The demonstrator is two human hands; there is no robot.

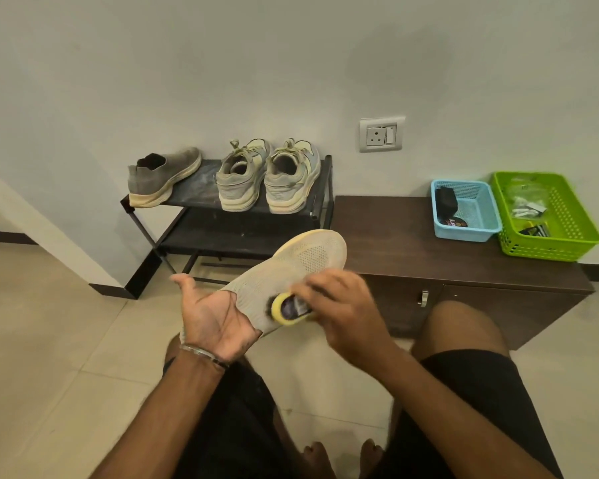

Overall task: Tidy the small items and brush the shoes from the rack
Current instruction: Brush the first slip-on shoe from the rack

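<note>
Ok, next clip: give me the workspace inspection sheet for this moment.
Surface: tiled floor; dark wooden cabinet top.
Job's things: knit shoe held up; yellow brush against its upper; matching shoe and laced pair on the black rack's top shelf.
Clutter: blue basket and green basket on the cabinet, small items inside.
Grippers: left hand supports the shoe's heel end, palm up; right hand grips the brush.
Cables: nothing seen.
Surroundings: pale wall, wall socket.
</note>
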